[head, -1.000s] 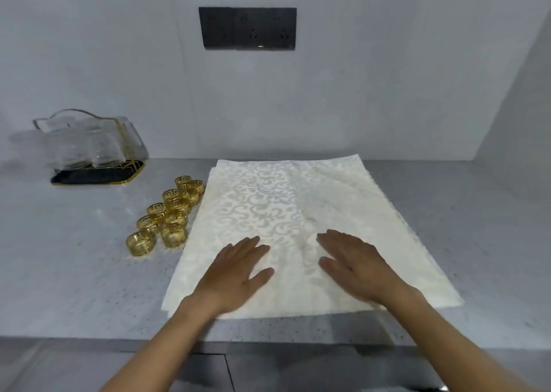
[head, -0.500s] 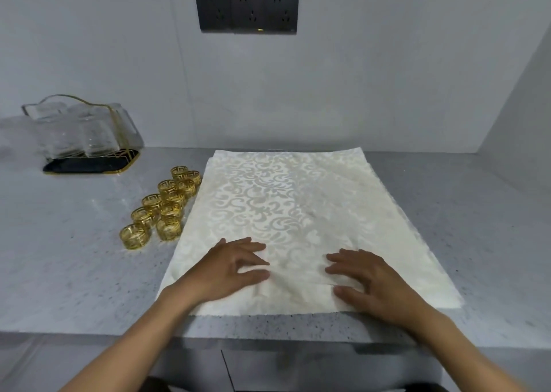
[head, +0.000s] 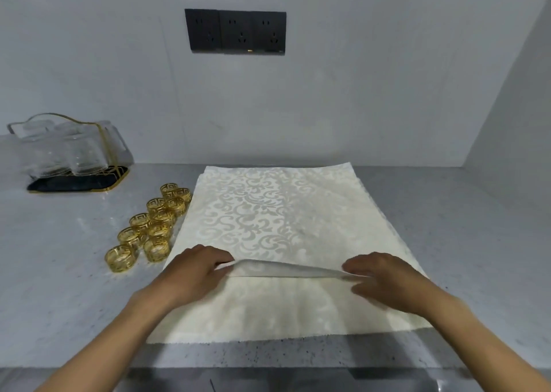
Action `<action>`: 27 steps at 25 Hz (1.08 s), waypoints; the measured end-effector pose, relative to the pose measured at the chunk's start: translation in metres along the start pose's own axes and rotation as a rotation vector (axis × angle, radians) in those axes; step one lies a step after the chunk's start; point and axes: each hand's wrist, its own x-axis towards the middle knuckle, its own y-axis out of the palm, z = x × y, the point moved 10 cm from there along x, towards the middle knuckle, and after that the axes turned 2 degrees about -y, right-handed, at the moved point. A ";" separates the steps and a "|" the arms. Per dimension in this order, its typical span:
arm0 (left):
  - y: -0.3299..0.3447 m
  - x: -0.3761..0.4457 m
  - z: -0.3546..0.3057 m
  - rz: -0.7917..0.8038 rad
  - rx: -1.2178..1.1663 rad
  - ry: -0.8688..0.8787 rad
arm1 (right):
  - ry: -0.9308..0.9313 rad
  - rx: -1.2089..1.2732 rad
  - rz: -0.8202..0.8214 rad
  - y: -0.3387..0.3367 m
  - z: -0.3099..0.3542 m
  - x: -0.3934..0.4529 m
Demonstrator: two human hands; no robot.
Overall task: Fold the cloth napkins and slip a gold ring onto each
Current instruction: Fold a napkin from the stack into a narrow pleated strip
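Observation:
A stack of cream damask cloth napkins (head: 268, 213) lies flat on the grey counter, reaching from the wall to near the front edge. My left hand (head: 193, 269) and my right hand (head: 378, 278) each pinch the near edge of the top napkin (head: 283, 269) and hold it lifted a little above the stack, folded back away from me. Another napkin layer shows underneath. Several gold rings (head: 152, 227) with a cut-out key pattern stand in two rows just left of the napkins, apart from both hands.
A gold-rimmed rack of clear glasses on a dark tray (head: 71, 153) stands at the back left. A black socket panel (head: 235, 32) is on the wall. A side wall closes the right. The counter's front edge (head: 268, 362) runs just below the napkins.
Both hands slid back toward the near edge, closed on the top napkin's edge and lifted it. The rings and rack have not moved.

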 end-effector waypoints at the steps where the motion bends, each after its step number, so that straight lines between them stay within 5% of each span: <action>1: -0.001 0.001 0.010 0.046 0.038 -0.010 | 0.024 -0.074 0.019 -0.003 -0.010 -0.003; 5: -0.025 -0.002 0.023 0.109 0.029 -0.013 | 0.138 -0.034 -0.021 -0.042 -0.037 -0.009; 10: -0.031 -0.059 -0.007 0.760 -0.210 -0.100 | 0.216 0.338 0.503 -0.047 -0.026 -0.054; 12: -0.037 -0.063 -0.009 0.817 -0.247 -0.117 | 0.227 0.421 0.563 -0.048 -0.023 -0.060; 16: -0.033 -0.014 0.026 0.531 -0.259 -0.206 | 0.310 0.530 0.394 -0.042 -0.053 -0.030; 22: -0.039 0.052 0.087 -0.063 -0.320 -0.338 | 0.505 0.466 -0.194 -0.052 -0.112 0.033; 25: -0.062 0.067 0.057 -0.341 -0.003 -0.200 | 0.448 0.259 -0.385 -0.067 -0.101 0.060; 27: -0.042 0.049 0.013 -0.267 -0.012 0.065 | 0.216 0.062 -0.339 -0.051 -0.069 0.054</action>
